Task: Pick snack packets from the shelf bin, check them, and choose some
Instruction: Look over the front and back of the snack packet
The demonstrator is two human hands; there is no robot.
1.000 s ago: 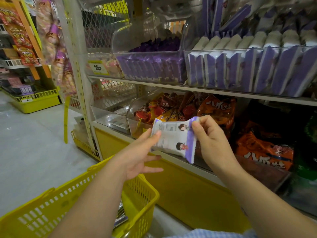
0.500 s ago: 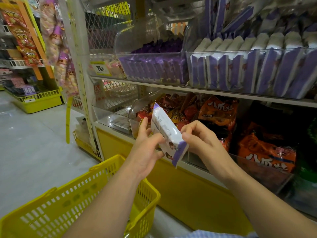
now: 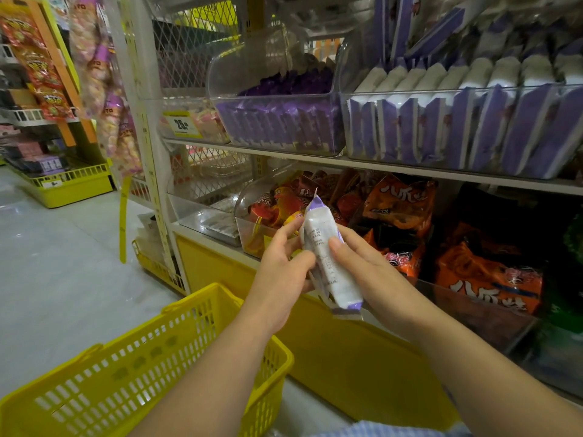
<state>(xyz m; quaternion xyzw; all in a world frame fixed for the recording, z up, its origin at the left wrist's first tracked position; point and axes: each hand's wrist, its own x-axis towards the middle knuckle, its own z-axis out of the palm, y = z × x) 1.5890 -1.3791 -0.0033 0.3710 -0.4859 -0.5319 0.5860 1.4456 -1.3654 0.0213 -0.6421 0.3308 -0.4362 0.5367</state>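
1. I have one snack packet (image 3: 328, 266) out of the shelf and up in front of me. It is held between both hands at the level of the lower shelf, well below the clear shelf bin (image 3: 426, 90) where its white-and-purple twins stand in a row.
2. My left hand (image 3: 277, 272) grips the packet's left edge, with the thumb pressed on the printed face and the other fingers curled round the side.
3. My right hand (image 3: 362, 269) pinches the right edge, with the thumb on the face near the middle and the other fingers hidden behind the wrapper.
4. The packet stands nearly on end, purple seal uppermost and top leaning a little to the left. Its white side with the small print is turned to me, but the print is too small to make out.
5. As I judge it, the picking is done for this packet at least, and the checking is the step in hand.
6. The choosing is left to do. The yellow basket (image 3: 157, 367) sits just under my left forearm, close below the hands. My arm covers much of its inside, so I cannot tell whether anything lies in it.
7. The task speaks of packets in the plural, and the bin looks well stocked, so I reckon there are more to pull and look over. The orange bags (image 3: 400, 203) on the lower shelf lie behind my hands, not touched.
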